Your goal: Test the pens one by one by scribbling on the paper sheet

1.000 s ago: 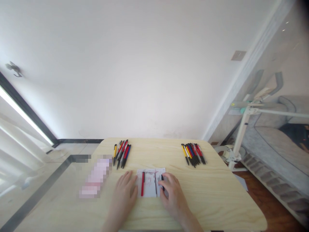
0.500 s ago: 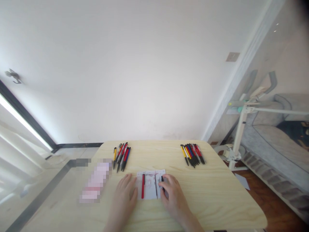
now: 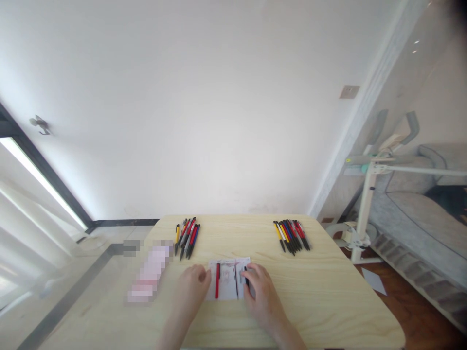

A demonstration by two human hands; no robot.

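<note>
A white sheet of paper (image 3: pixel 227 287) with dark and reddish marks lies at the table's near middle. On it rest a red pen barrel (image 3: pixel 217 282) with a dark top and, farther right, a thin dark pen refill (image 3: pixel 236 282). My right hand (image 3: pixel 261 294) is over the paper's right edge, thumb and fingers closed around a small black pen part (image 3: pixel 245 275), partly hidden by the fingers. Just left of the paper, my left hand (image 3: pixel 192 287) is curled into a loose fist, and nothing shows in it.
Mixed pens (image 3: pixel 188 238) lie bunched at the table's back left, and another pen bunch (image 3: pixel 291 236) at the back right. A blurred pink patch (image 3: pixel 151 272) covers the left side. Beyond the wooden table (image 3: pixel 321 296) stand a white wall, a white-framed exercise machine (image 3: pixel 365 209) and a grey sofa.
My left hand has curled from spread, flat fingers into a loose fist. My right hand stays at the black pen part. The view has shifted slightly.
</note>
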